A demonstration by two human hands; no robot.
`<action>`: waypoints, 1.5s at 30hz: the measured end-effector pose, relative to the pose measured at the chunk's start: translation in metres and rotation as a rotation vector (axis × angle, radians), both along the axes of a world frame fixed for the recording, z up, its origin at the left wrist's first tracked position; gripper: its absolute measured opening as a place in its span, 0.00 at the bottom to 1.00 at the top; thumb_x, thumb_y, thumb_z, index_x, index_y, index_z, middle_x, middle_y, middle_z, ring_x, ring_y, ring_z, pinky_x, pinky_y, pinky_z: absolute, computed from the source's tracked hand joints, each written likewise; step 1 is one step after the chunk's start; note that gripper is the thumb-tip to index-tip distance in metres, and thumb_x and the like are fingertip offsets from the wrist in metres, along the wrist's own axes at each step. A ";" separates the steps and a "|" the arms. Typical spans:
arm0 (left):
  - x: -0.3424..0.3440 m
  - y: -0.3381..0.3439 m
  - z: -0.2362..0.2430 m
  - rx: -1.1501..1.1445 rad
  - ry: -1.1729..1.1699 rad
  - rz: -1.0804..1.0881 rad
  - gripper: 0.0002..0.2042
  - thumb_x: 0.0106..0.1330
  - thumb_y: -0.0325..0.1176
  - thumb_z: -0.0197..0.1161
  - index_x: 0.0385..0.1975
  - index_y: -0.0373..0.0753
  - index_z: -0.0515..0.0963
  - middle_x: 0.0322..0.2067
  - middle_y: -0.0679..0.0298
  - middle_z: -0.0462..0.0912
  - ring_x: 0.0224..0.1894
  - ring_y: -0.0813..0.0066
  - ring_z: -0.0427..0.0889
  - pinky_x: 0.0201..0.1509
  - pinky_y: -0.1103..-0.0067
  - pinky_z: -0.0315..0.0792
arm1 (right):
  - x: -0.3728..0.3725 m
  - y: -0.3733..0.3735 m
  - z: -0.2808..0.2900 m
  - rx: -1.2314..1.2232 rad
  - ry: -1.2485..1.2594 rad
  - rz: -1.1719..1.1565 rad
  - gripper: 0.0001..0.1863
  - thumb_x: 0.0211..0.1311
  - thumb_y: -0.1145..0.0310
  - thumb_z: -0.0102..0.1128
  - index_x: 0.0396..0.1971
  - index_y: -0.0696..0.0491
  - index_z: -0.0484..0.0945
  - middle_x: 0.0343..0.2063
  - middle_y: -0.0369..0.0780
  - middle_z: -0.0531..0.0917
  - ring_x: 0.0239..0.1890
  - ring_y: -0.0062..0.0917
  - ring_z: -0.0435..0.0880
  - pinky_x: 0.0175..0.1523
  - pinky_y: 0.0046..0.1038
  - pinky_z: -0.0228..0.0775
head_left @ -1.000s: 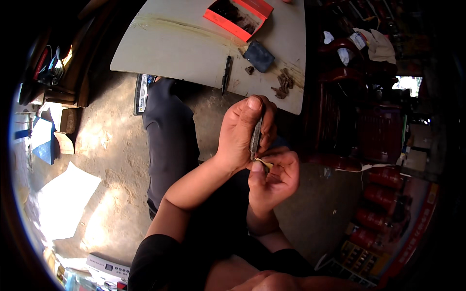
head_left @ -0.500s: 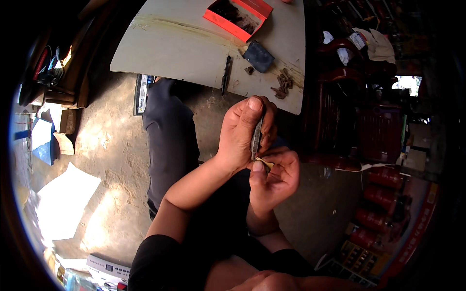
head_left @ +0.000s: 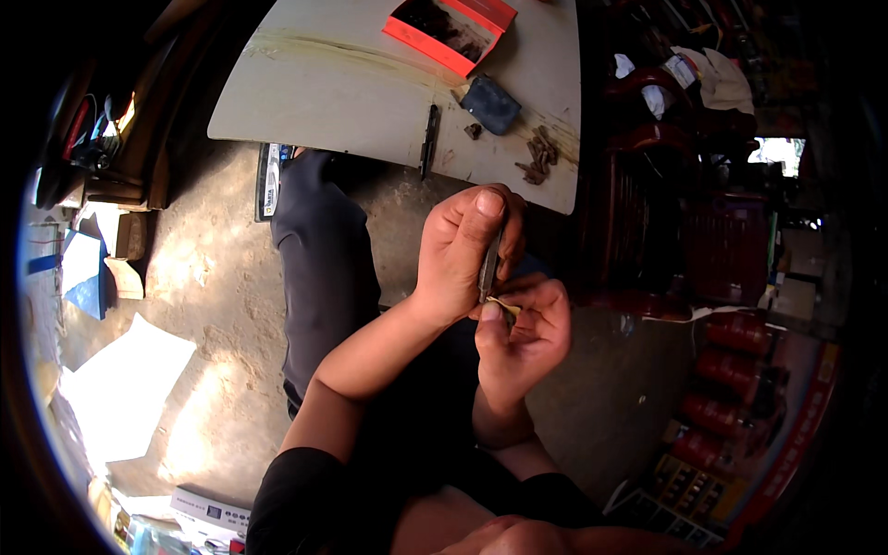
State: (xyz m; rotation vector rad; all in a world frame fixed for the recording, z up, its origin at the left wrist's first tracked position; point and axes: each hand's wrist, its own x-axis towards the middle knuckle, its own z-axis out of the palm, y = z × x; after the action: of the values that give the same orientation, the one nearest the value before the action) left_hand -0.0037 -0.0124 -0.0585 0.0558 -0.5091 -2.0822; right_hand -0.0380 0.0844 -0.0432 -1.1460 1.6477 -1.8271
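Observation:
My left hand is closed round a thin grey strip, flat and metal-looking, with the thumb on top and the strip's lower end pointing at my right hand. Just below and to the right, my right hand pinches a small yellowish scrap between thumb and fingers. The scrap lies right at the strip's lower end; whether they touch I cannot tell. Both hands are held above my lap, in front of the table's near edge. My left fingers partly hide the strip's upper part.
On the pale table stand an open red box with dark bits, a dark blue-grey block, a black pen near the edge and several brown pieces. Dark red wooden chairs stand right; a white sheet lies left.
The strip is tilted slightly differently in my left hand, and the yellowish scrap has shifted a little in my right fingers. Both grips stay the same.

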 end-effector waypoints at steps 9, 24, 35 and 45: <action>-0.001 0.002 0.001 0.056 0.040 -0.036 0.22 0.71 0.45 0.46 0.16 0.39 0.63 0.14 0.69 0.63 0.12 0.85 0.60 0.16 0.86 0.55 | 0.002 -0.003 0.003 0.020 0.037 -0.035 0.10 0.43 0.85 0.56 0.27 0.60 0.67 0.29 0.40 0.73 0.30 0.17 0.73 0.36 0.17 0.68; -0.003 0.008 -0.001 -0.044 -0.026 -0.024 0.24 0.71 0.47 0.43 0.15 0.38 0.64 0.13 0.68 0.63 0.12 0.84 0.61 0.16 0.86 0.56 | 0.005 0.006 0.000 -0.011 0.014 -0.082 0.10 0.44 0.84 0.56 0.28 0.60 0.66 0.31 0.41 0.73 0.32 0.18 0.73 0.37 0.18 0.69; -0.002 0.010 0.000 -0.018 -0.030 -0.008 0.25 0.72 0.48 0.41 0.15 0.38 0.64 0.12 0.68 0.62 0.12 0.83 0.61 0.16 0.86 0.56 | 0.001 0.009 0.002 0.012 -0.042 -0.041 0.10 0.44 0.84 0.60 0.27 0.62 0.69 0.31 0.43 0.75 0.35 0.22 0.75 0.41 0.21 0.67; -0.003 0.011 -0.004 -0.030 -0.032 0.037 0.25 0.71 0.49 0.41 0.15 0.38 0.64 0.13 0.68 0.63 0.12 0.84 0.61 0.16 0.86 0.56 | -0.001 0.006 0.003 0.037 -0.065 -0.004 0.10 0.45 0.83 0.63 0.25 0.61 0.69 0.28 0.42 0.75 0.32 0.20 0.74 0.40 0.19 0.67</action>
State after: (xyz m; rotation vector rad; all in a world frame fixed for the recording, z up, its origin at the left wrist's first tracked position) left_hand -0.0062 -0.0014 -0.0629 0.0798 -0.5550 -2.0402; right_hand -0.0392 0.0905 -0.0399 -1.0578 1.6418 -1.8089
